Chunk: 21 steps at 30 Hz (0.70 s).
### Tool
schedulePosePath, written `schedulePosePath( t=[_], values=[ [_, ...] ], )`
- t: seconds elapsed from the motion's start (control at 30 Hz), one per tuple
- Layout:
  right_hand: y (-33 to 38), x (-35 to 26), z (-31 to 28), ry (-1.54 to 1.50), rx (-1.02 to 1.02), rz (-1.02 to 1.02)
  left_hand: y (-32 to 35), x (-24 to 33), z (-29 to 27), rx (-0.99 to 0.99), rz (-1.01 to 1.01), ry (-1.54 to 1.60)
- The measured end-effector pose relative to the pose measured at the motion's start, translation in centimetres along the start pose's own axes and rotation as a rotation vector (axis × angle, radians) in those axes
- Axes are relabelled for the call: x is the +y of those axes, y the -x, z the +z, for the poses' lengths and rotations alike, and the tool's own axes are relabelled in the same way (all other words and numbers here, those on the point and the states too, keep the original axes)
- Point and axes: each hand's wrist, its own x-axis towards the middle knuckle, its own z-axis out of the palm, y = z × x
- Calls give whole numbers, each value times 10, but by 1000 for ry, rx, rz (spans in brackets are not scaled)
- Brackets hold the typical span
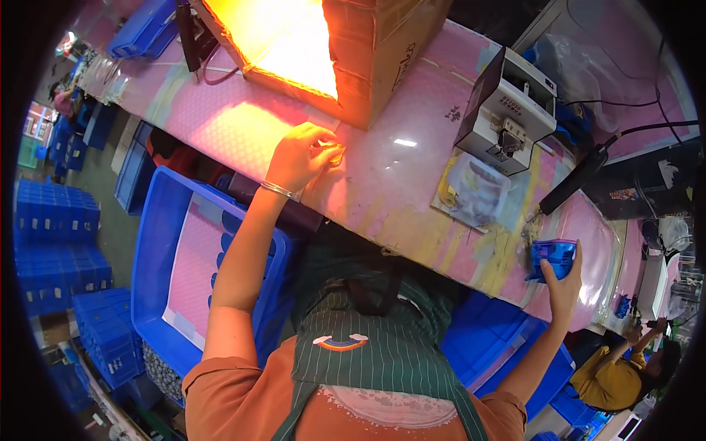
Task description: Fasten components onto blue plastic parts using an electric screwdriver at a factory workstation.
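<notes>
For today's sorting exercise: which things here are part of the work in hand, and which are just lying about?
In hand:
left hand pinching a small part
right hand on a small blue tub

Lying about:
grey machine
lit cardboard box
blue crate

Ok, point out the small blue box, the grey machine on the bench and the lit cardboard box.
small blue box [553, 257], head view, on its clear front face.
grey machine [506, 110], head view, on its front panel.
lit cardboard box [375, 51], head view, on its brown side wall.

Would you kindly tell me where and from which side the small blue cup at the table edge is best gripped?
Probably by its side wall, from the near edge of the pink table, as the right hand does: the blue cup is small, and this side is unobstructed.
</notes>
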Motion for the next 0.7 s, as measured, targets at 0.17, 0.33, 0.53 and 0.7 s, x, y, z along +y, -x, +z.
schedulePosePath(
  t=[0.17, 0.33, 0.53, 0.7],
  values=[
    [-17, 49, -16, -409, 64, 73, 2, -9, 1, 56, -152, 17],
    [-15, 127, 1, 288, 249, 29, 3, -5, -7, 122, -172, -16],
    [14, 35, -8, 132, 156, -437, 11, -19, -18, -57, 87, -144],
    [3, 28, 10, 92, -4, -383, -3, 20, -9, -26, 68, -126]
  ],
)
